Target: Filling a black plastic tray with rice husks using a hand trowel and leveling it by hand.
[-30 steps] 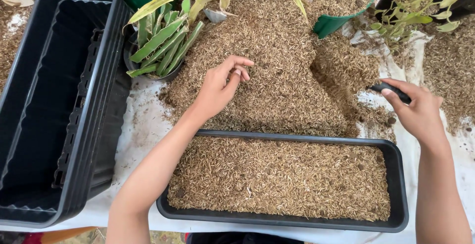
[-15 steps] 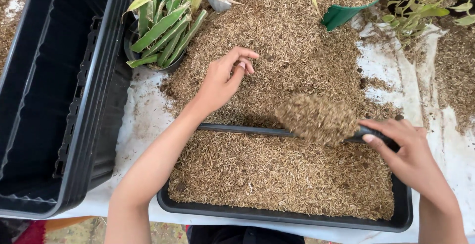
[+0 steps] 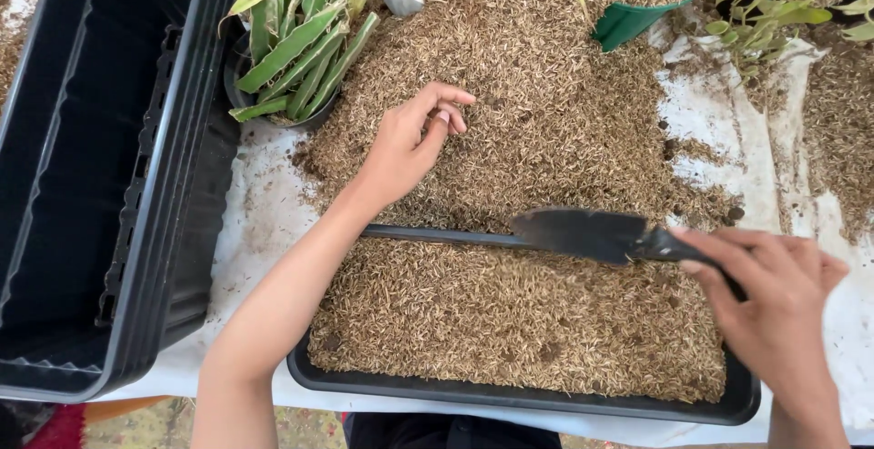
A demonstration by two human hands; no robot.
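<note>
The right hand (image 3: 774, 308) is closing its grip around the handle of a black trowel (image 3: 592, 233), whose bare blade is hanging just above the far rim of the long black tray (image 3: 746, 394). That tray is sitting at the near edge of the bench and is holding a level bed of brown husks. Beyond the tray, a broad husk heap (image 3: 546, 94) is spreading over the white sheet (image 3: 264, 221). The left hand (image 3: 410, 144) is resting on that heap, just past the tray's far rim, its fingers loosely curled with nothing pinched between them. The left forearm is crossing over the tray's left end. To the left of the tray, a deep empty black planter (image 3: 91, 185) is lying at an angle. Beyond the tray's left end, a spiky green plant (image 3: 296, 57) in a dark pot is standing beside the heap. A green pot (image 3: 628, 21) is lying half buried at the heap's far right.
</note>
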